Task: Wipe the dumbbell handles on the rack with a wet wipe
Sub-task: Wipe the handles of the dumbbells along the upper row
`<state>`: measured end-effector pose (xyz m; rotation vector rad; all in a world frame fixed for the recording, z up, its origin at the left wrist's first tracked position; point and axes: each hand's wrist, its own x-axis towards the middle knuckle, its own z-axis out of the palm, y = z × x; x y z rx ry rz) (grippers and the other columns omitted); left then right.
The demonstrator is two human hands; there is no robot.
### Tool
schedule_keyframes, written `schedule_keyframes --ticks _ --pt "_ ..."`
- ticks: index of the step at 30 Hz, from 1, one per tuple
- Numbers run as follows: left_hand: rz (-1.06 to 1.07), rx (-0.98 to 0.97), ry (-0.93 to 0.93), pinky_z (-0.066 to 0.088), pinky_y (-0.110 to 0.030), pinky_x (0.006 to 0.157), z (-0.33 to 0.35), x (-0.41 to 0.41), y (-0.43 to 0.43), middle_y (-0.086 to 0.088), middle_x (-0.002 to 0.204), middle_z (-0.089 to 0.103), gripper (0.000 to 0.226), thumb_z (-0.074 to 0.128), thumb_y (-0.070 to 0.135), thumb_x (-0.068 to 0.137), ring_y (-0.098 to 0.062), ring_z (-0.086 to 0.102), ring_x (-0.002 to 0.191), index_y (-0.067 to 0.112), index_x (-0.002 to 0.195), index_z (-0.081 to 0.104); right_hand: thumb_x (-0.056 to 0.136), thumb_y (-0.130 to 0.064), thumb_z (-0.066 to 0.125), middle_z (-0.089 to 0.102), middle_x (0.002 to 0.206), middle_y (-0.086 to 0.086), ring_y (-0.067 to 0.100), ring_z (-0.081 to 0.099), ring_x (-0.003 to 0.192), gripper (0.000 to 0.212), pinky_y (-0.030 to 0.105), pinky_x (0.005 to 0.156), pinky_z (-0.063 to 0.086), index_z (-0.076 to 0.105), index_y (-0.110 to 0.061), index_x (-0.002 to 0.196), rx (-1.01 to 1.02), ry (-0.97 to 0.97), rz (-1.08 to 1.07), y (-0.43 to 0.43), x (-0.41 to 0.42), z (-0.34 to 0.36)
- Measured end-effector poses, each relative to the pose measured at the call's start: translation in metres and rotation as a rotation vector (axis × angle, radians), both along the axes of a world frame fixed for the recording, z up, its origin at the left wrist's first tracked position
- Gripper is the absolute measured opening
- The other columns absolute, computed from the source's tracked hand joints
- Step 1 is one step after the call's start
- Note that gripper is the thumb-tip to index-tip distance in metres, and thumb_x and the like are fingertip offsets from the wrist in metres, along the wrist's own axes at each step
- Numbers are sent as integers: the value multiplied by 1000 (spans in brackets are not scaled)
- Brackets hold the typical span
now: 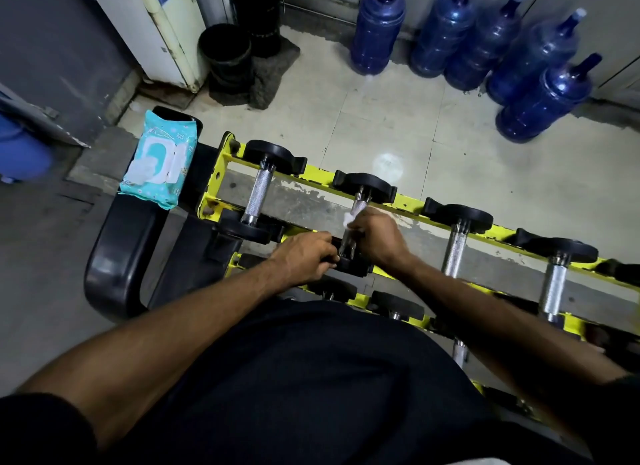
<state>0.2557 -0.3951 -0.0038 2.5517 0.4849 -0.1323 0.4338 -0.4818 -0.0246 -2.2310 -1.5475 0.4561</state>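
While the left hand [304, 256] grips the near head of the second dumbbell [363, 187] on the rack [408, 201], the right hand [377, 237] closes its fingers on a wet wipe [347, 219] against the handle [358, 206]. A wipe pack [157, 159] lies left of the rack.

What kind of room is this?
Probably a gym's back corner: dumbbells sit on a yellow rack, a black padded bench stands beside it, and big blue water jugs line the wall.

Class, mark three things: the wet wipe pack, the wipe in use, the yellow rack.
wet wipe pack [157, 159], head view, its white flap.
wipe [347, 219], head view, white corner above the right hand [375, 237].
yellow rack [410, 201], head view, far rail.
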Motion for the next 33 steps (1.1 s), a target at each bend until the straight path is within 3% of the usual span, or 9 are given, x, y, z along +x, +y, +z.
schedule_keyframes --ticks 4,6,8,11,15,20,25,29,33 --pt "3 10 -8 50 -31 68 2 2 0 6 87 54 14 70 31 90 -17 58 83 17 89 73 74 -16 79 74 79 -6 13 70 74 7 34 72 60 75 -20 78 95 520 -644 0 -3 -16" --pt "4 12 -10 48 -30 68 1 2 0 4 88 55 15 70 31 90 -17 58 84 16 90 72 72 -7 82 73 80 -1 21 72 79 16 42 75 62 71 -18 75 195 809 -1006 17 9 -24" --pt "4 16 -10 46 -30 68 1 2 -1 3 90 56 15 70 31 90 -16 58 84 16 92 73 77 7 76 69 85 5 25 68 80 16 39 74 62 72 -6 85 294 1064 -1193 33 21 -29" --pt "-6 14 -9 48 -29 68 2 1 0 5 89 55 15 69 31 91 -14 56 82 18 94 74 86 12 59 61 84 6 15 59 69 19 23 59 56 68 -2 95 186 1234 -1115 36 21 -19" --pt "-10 5 -9 48 -27 68 3 2 2 6 88 57 13 71 30 90 -14 58 82 19 95 75 86 13 55 60 80 11 18 57 62 19 26 51 51 64 -3 82 -44 1322 -1072 11 14 -17" --pt "-5 1 11 50 -29 72 5 4 2 6 92 59 13 71 29 89 -13 58 84 19 97 75 84 16 57 58 86 10 16 58 73 20 21 53 56 63 -2 81 245 1449 -1183 26 25 -8" --pt "3 9 33 47 -24 73 3 5 1 10 91 55 12 72 28 90 -8 54 83 21 99 75 82 10 72 69 95 12 20 66 75 25 29 73 59 69 5 106 228 1051 -946 13 8 -10" --pt "-2 -1 54 52 -27 78 4 6 2 13 89 52 11 72 25 89 -8 53 84 22 99 75 81 -11 78 73 93 1 12 68 78 21 25 70 56 77 -10 103 164 419 -449 -2 0 -9" --pt "1 8 49 47 -24 74 3 6 1 13 89 52 12 72 27 90 -7 51 82 22 100 75 85 -1 65 62 111 11 27 56 99 29 35 76 50 70 -3 114 -38 -242 9 21 9 8"
